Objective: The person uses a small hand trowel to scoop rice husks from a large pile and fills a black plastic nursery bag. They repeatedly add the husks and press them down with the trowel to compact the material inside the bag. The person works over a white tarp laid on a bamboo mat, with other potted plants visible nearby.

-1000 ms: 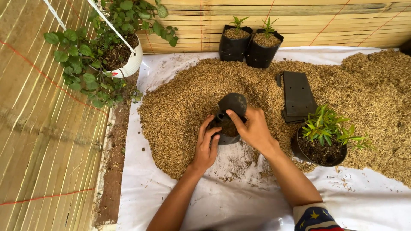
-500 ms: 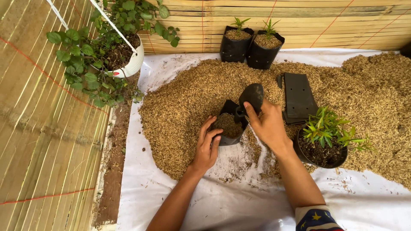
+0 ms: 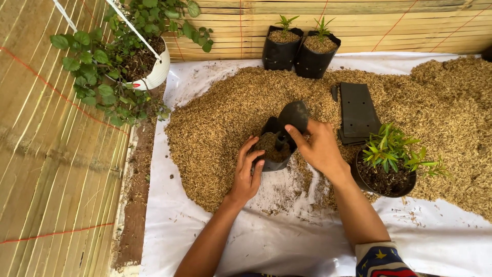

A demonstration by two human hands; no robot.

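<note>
Grow bag (image 3: 274,149), black, soft-sided, is sitting upright at the near edge of the husk heap (image 3: 230,113), partly filled with brown husk mix; its top is standing open.

Left hand (image 3: 247,172) is cupping the bag's near side, fingers spread and lying against the wall, not closed into a fist.

Right hand (image 3: 319,146) is gripping a dark scoop (image 3: 293,117) at the bag's rim, thumb and fingers clamped on it; the scoop is tilting over the opening. Whether the scoop is a cut pot or a proper trowel is hard to tell from this angle.

Surrounding items:
- White sheet (image 3: 287,241) is lying under everything, with loose husk scattered near the hands.
- Flat bags (image 3: 359,110), black and unfilled, are lying stacked on the heap just right of the right hand.
- Seedling pot (image 3: 383,174), round and dark, is holding leafy green shoots beside the right forearm.
- Two filled bags (image 3: 297,48), each carrying a small seedling, are standing side by side against the bamboo wall (image 3: 389,25).
- Hanging pot (image 3: 154,72), white, is trailing green leaves at the upper left.
</note>
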